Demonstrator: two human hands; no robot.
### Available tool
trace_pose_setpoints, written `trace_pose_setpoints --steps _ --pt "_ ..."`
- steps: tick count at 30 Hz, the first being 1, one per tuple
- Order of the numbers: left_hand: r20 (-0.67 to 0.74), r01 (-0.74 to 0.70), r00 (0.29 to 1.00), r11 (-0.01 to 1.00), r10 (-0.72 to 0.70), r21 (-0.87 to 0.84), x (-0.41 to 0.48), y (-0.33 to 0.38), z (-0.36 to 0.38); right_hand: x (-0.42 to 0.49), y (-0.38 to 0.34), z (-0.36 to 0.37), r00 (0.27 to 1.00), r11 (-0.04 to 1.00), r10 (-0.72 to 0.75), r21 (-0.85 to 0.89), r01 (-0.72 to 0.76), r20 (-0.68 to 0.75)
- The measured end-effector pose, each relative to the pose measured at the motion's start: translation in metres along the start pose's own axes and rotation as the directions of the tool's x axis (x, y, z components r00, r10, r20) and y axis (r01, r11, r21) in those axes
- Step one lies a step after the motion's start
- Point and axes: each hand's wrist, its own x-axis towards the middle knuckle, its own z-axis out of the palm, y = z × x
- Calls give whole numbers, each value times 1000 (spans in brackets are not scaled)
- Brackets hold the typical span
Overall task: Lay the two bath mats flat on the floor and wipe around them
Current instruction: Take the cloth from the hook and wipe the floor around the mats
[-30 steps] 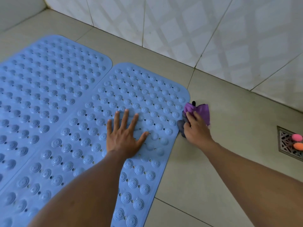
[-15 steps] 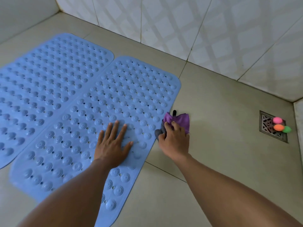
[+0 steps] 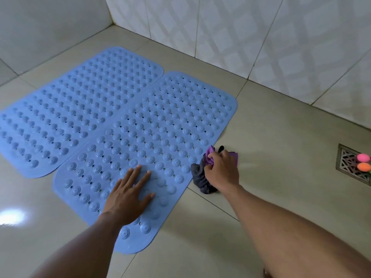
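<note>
- Head view: two blue studded bath mats lie flat, side by side on the tiled floor (image 3: 271,137), long edges touching or nearly so; the left mat (image 3: 80,109) sits toward 10 o'clock, the right mat (image 3: 160,133) at centre.
- Left hand (image 3: 128,195) rests palm down on the right mat's near end, fingers spread wide and flat.
- Right hand (image 3: 222,171) is closed around a bunched purple and dark grey cloth (image 3: 200,177), pressed to the floor just beside the right mat's edge at 3 o'clock.
- Floor drain (image 3: 349,165) sits at far 3 o'clock, with a pink ball (image 3: 363,157) and an orange ball (image 3: 363,167) on its grate.
</note>
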Motion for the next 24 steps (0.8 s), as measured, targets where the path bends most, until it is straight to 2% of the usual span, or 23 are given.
trace_pose_setpoints --steps 5,13,16,19,21,24 --pt "-7 86 996 995 -86 -40 -25 3 9 -17 -12 14 998 999 -10 -34 8 -55" --pt "10 170 985 984 -170 -52 -49 15 13 -49 -22 35 996 997 -72 -17 72 -53" --pt "40 195 980 980 -194 -43 -51 21 11 -59 -23 40 986 986 -166 29 166 -3" --pt "67 223 973 973 -220 -50 -50 30 7 -62 -21 40 955 956 -294 2 295 41" --pt "110 239 966 970 -235 -30 -49 39 3 -57 -23 36 941 942 -336 2 337 -22" --pt "143 198 971 980 -192 -29 -40 62 -7 -30 -29 33 891 911 -395 31 412 -225"
